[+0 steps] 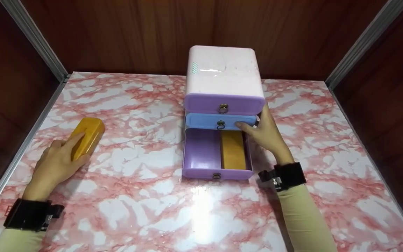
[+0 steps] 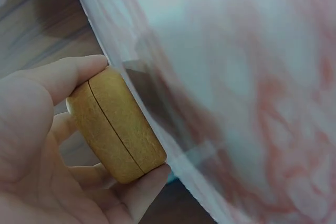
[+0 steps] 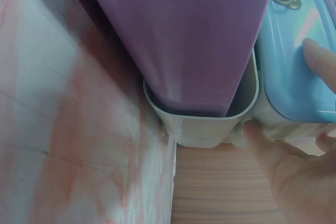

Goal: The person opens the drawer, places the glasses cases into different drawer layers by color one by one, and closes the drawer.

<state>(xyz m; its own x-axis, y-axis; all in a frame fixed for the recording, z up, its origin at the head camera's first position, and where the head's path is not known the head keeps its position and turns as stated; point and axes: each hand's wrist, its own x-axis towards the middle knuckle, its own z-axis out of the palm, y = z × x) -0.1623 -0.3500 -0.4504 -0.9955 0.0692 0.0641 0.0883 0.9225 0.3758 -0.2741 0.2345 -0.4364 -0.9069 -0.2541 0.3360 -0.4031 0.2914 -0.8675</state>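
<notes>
My left hand point(image 1: 56, 159) grips an oblong yellow case point(image 1: 89, 134) at the left of the table, thumb on one side and fingers on the other. A seam runs along the case point(image 2: 118, 127) in the left wrist view. At the back right-centre stands a small drawer cabinet point(image 1: 224, 70). My right hand point(image 1: 269, 134) holds its right front corner, thumb on the front of the blue middle drawer point(image 1: 201, 120), other fingers along the side, partly hidden. Below, the purple bottom drawer point(image 1: 201, 150) is pulled out, with a second yellow block-like piece point(image 1: 233, 150) inside on the right.
The purple top drawer point(image 1: 205, 104) is closed; the blue one looks closed too. Each drawer front carries a ring pull. Dark wood panels point(image 1: 128, 35) stand behind and beside the marbled table point(image 1: 135, 210). Both wrists wear black straps.
</notes>
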